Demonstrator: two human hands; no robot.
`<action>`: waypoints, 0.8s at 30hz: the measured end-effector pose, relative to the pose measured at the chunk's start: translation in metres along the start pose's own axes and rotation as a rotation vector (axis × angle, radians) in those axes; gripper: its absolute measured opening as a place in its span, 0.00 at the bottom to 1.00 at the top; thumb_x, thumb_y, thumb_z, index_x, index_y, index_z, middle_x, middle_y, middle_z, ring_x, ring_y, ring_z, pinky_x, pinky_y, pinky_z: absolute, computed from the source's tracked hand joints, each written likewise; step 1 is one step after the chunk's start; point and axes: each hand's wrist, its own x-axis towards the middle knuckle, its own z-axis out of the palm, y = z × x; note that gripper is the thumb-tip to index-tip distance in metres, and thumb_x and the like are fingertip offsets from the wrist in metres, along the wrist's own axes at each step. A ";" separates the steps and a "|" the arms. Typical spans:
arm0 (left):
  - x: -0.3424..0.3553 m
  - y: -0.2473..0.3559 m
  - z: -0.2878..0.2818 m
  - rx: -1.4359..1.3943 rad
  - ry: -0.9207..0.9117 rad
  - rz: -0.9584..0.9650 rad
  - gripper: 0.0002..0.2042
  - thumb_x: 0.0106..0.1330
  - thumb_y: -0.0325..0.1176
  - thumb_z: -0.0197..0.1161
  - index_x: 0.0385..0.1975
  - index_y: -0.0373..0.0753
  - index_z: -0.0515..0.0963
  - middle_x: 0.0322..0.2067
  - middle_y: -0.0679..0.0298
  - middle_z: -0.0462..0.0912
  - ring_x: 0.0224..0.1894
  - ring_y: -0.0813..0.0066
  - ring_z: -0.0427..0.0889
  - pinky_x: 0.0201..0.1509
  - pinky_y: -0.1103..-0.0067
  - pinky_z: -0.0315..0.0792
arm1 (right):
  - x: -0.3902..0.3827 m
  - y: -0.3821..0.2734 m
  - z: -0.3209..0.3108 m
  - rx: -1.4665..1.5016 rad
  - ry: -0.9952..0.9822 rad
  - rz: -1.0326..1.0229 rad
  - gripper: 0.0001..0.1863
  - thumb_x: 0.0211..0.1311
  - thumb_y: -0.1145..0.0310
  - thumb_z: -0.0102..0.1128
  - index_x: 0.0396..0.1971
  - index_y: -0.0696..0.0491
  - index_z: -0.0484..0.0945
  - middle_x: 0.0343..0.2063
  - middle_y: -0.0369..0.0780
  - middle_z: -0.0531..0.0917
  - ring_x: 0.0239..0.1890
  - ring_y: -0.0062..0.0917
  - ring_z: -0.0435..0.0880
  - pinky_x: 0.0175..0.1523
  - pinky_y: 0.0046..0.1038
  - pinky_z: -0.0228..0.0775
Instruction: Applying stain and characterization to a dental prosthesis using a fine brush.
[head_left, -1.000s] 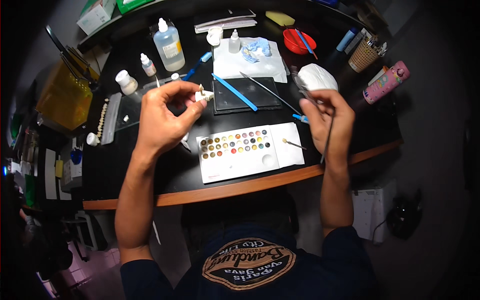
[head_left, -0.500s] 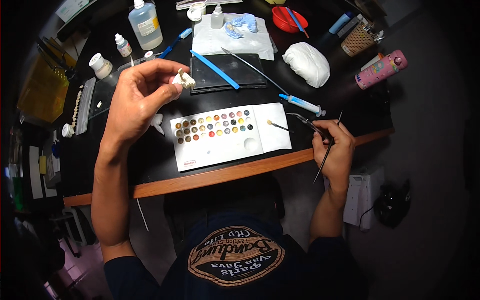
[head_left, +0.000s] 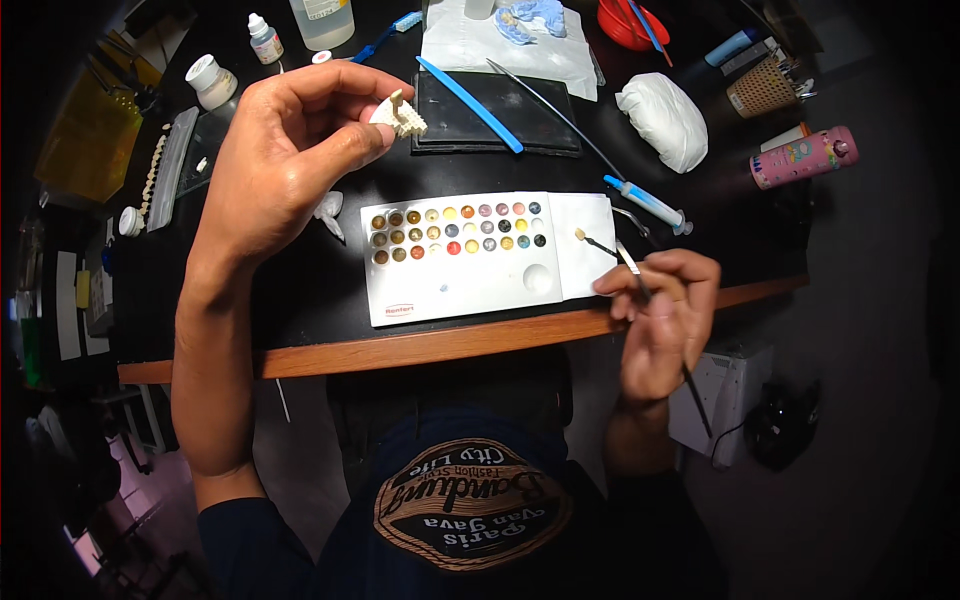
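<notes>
The left hand (head_left: 285, 150) pinched a small cream row of false teeth (head_left: 401, 117) between thumb and fingertips, the fingers closed on it, and held it up above the black table (head_left: 300, 290). The right hand (head_left: 665, 320) gripped a thin brush (head_left: 640, 285) the way one holds a pen, fingers closed around its shaft. The brush tip pointed toward ten o'clock and sat over the right flap of the white paint tray (head_left: 470, 290), while its dark handle ran down toward five o'clock past the wrist.

The tray lay between the two hands, at four o'clock from the teeth, with its rows of small coloured wells near its top edge. At twelve o'clock from the tray sat a black slab (head_left: 500, 125) with a blue stick (head_left: 470, 92) lying aslant across it. A syringe (head_left: 645, 203) with a blue end lay at two o'clock from the tray, and a white lump of cloth (head_left: 665, 118) rested beyond it. A pink bottle (head_left: 805, 157) lay on its side at three o'clock from the cloth. At ten o'clock from the left hand stood a small white jar (head_left: 212, 82) and a dropper bottle (head_left: 264, 38).
</notes>
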 end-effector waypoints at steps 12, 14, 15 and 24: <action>0.000 0.002 0.000 0.053 -0.002 0.023 0.14 0.65 0.30 0.65 0.49 0.34 0.83 0.33 0.72 0.78 0.35 0.89 0.74 0.40 0.89 0.68 | 0.012 0.005 0.003 -0.163 -0.180 0.029 0.10 0.49 0.79 0.52 0.26 0.65 0.83 0.21 0.44 0.84 0.23 0.22 0.84 0.33 0.18 0.74; 0.000 0.001 0.000 0.059 0.000 0.026 0.15 0.65 0.30 0.65 0.49 0.34 0.83 0.33 0.72 0.78 0.35 0.89 0.74 0.40 0.89 0.68 | 0.011 0.006 0.000 -0.125 -0.188 0.036 0.09 0.49 0.79 0.52 0.24 0.65 0.82 0.20 0.44 0.84 0.23 0.21 0.84 0.32 0.18 0.74; 0.000 0.001 0.001 0.064 0.000 0.032 0.15 0.65 0.31 0.66 0.49 0.33 0.83 0.34 0.72 0.78 0.35 0.89 0.75 0.40 0.89 0.68 | 0.011 0.005 0.001 -0.125 -0.188 0.036 0.09 0.49 0.79 0.52 0.24 0.65 0.82 0.20 0.44 0.84 0.23 0.21 0.84 0.32 0.18 0.74; 0.000 0.000 0.001 0.060 -0.010 0.040 0.15 0.65 0.31 0.66 0.50 0.33 0.83 0.34 0.72 0.79 0.35 0.89 0.75 0.40 0.90 0.69 | 0.012 0.002 0.005 -0.190 -0.194 0.050 0.09 0.48 0.80 0.52 0.22 0.65 0.82 0.19 0.43 0.84 0.22 0.20 0.84 0.30 0.19 0.74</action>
